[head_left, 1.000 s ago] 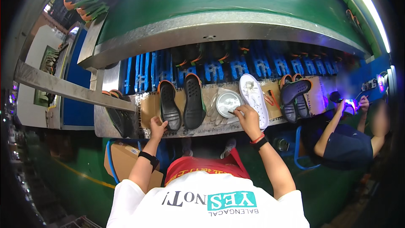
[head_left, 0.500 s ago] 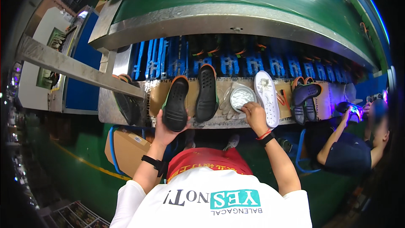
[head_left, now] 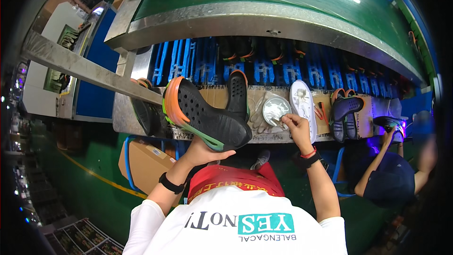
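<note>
A black shoe sole (head_left: pixel 214 122) with rows of holes and an orange and green rim lies tilted in my left hand (head_left: pixel 205 153). The palm supports it from below and the thumb stretches along its near end. Above the bench, just right of the bowl, my right hand (head_left: pixel 298 130) has its thumb and fingers pinched together. What they hold, if anything, is too small to make out. The round white bowl (head_left: pixel 275 109) has something pale and shiny inside. Beyond the held sole, a matching sole (head_left: pixel 237 93) rests on the bench, partly hidden by it.
A white sole (head_left: pixel 302 104) with small scraps on it lies right of the bowl, near gloves (head_left: pixel 257 118). More dark soles (head_left: pixel 347 113) lie to the right, another (head_left: pixel 147 113) at left. A metal bar (head_left: pixel 89 66) crosses the left. A co-worker (head_left: pixel 387 174) sits at right.
My left hand has lifted the sole off the bench side and turned it, so its orange end points up and left. My right hand has shifted slightly right from the bowl's rim.
</note>
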Demonstrator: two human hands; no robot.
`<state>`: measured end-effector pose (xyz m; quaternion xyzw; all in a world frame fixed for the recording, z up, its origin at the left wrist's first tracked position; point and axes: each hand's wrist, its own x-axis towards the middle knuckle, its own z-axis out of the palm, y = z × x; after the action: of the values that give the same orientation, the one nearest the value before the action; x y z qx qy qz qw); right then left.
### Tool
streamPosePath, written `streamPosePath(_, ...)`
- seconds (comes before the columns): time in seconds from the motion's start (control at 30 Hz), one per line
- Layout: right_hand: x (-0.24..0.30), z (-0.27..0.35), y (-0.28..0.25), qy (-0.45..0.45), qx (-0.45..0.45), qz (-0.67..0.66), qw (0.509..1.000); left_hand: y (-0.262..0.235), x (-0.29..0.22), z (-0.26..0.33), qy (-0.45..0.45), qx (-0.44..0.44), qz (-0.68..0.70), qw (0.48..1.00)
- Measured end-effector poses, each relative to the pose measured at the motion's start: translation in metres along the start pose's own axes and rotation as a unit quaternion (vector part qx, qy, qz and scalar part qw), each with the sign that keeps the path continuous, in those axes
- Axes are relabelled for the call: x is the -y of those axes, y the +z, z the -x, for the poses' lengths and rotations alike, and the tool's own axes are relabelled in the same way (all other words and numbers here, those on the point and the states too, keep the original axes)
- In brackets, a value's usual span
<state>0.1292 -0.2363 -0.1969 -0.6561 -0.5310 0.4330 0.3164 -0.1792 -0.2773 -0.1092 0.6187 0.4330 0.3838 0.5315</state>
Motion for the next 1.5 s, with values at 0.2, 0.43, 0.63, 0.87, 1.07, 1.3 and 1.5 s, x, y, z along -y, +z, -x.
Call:
streamPosePath(0.2, 0.09, 0.026, -0.011, -0.199, 0.054, -0.101, 0.973, 0.004, -0.013, -0.01, 0.067, 0.047, -0.108, 0.991)
streamPosePath(0.43, 0.123, 0.022, -0.011, -0.414, 0.01, 0.1, 0.905, 0.01, -0.03, -0.027, 0.09, 0.029, -0.178, 0.979)
streamPosePath(0.63, 0.123, 0.021, -0.017, -0.401, 0.078, 0.117, 0.905, 0.01, -0.031, -0.028, 0.105, 0.007, -0.151, 0.983)
streamPosePath(0.87, 0.123, 0.019, -0.016, -0.406, 0.112, 0.084, 0.903, 0.01, -0.029, -0.018, 0.08, 0.07, -0.146, 0.984)
streamPosePath(1.07, 0.139, 0.02, -0.014, -0.49, 0.063, 0.168, 0.853, 0.004, -0.039, -0.023, 0.114, 0.046, -0.152, 0.981)
streamPosePath(1.3, 0.148, 0.016, -0.009, -0.543, 0.016, 0.17, 0.822, 0.001, -0.039, -0.019, 0.037, 0.056, -0.058, 0.996)
streamPosePath(1.5, 0.155, 0.009, -0.003, -0.56, -0.011, 0.16, 0.812, 0.003, -0.041, -0.017, 0.024, 0.05, -0.003, 0.998)
